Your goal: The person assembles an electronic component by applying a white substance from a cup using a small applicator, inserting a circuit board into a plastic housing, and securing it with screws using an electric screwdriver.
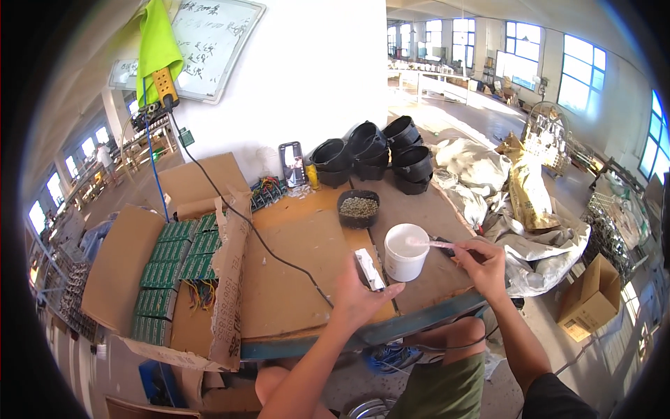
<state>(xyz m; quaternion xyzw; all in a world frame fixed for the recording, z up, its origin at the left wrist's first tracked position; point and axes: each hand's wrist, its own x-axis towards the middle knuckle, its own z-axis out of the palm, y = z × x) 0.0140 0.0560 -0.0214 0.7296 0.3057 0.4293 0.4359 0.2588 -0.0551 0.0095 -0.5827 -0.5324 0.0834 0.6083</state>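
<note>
Head view: near the frame's centre, the left hand (359, 296) holds a white block (370, 270); right of centre, the right hand (480, 262) pinches a stick (436, 244) reaching into a white tub (405, 269) on the tabletop (301, 204).

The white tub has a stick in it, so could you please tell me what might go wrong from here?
The pale stick, held in the right hand and reaching into the white tub, might tip it if pressed sideways. The black cable lying near the left hand could snag.
</note>
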